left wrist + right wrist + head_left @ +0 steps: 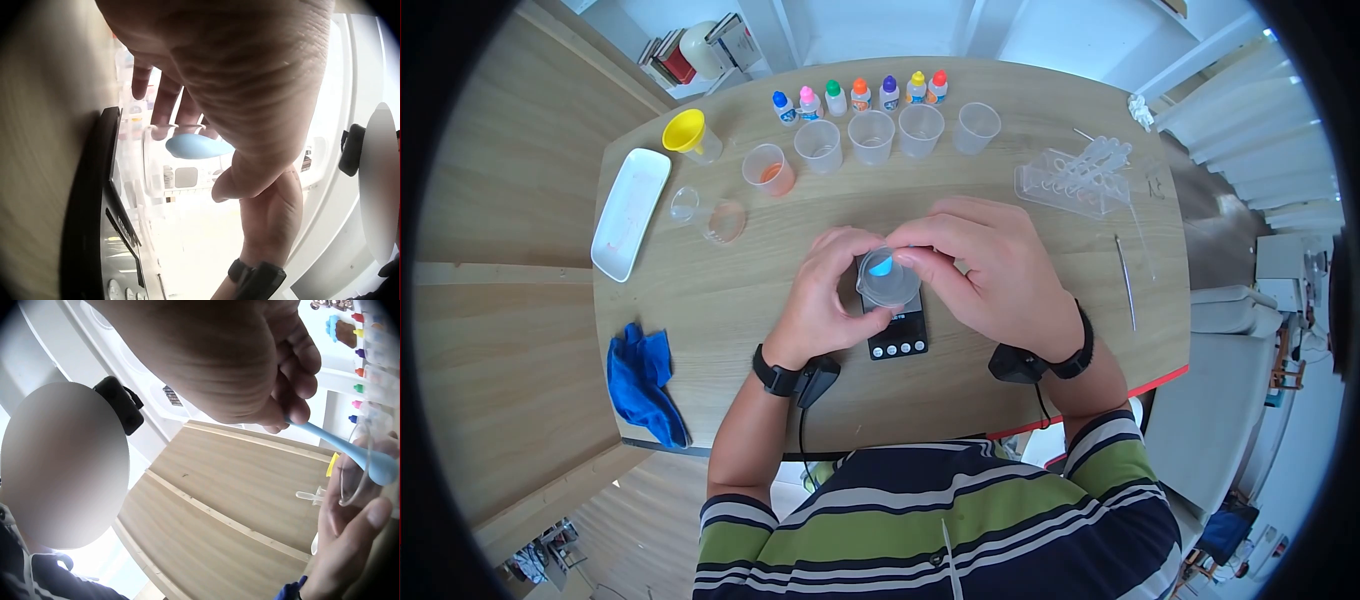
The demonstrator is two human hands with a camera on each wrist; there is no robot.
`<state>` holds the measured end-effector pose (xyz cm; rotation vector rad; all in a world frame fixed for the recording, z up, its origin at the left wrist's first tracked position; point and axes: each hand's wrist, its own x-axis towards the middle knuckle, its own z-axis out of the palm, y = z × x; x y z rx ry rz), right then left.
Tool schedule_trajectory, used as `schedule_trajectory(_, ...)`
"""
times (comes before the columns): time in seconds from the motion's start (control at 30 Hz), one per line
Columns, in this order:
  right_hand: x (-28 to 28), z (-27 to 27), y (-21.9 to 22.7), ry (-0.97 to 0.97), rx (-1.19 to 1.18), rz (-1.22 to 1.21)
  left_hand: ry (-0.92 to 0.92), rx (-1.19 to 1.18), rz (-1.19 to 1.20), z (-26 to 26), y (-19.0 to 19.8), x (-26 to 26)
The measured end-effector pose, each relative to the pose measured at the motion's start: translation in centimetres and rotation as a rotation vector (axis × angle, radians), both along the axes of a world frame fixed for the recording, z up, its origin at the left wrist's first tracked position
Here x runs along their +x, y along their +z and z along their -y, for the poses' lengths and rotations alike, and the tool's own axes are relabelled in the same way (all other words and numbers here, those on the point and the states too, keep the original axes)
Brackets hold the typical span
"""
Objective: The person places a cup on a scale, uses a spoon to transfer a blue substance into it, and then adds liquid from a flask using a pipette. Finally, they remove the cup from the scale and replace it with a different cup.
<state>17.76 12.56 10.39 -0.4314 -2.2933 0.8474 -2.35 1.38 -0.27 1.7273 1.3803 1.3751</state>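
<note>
My left hand (820, 295) grips a small clear plastic cup (890, 291), fingers and thumb curled round its side. That cup overlaps a black digital scale (898, 345) in the head view. Between the thumb and fingers of my right hand (1005, 265) is pinched the thin handle of a light blue spoon (334, 442). The spoon's rounded end reaches over the cup's rim, where a patch of blue (881, 267) shows within the opening. What lies in the spoon is hidden.
Small dropper bottles (860, 96) with coloured caps line the back, behind several clear cups (871, 138). One cup (770, 172) holds orange liquid. Left are a yellow funnel (685, 130), white tray (630, 215) and blue cloth (640, 385); right, a clear rack (1068, 190) and metal rod (1125, 285).
</note>
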Motion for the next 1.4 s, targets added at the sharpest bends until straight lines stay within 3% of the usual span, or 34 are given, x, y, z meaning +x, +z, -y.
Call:
schedule_trajectory(0.3, 0.0, 0.0, -0.8, 0.006, 0.073, 0.023, -0.046, -0.053, -0.048, 0.3, -0.4, -0.5)
schedule_trajectory(0.53, 0.0, 0.2, -0.6, 0.051, -0.011, 0.048, 0.003, 0.048, -0.035, -0.1, 0.1, -0.1)
schedule_trajectory(1.07, -0.2, 0.4, -0.9, 0.067, -0.162, 0.035, 0.029, 0.034, -0.067, -0.1, -0.3, -0.4)
schedule_trajectory(1.4, -0.2, 0.4, -1.0, 0.061, -0.064, 0.122, 0.041, 0.071, -0.155, -0.3, 0.2, -0.3)
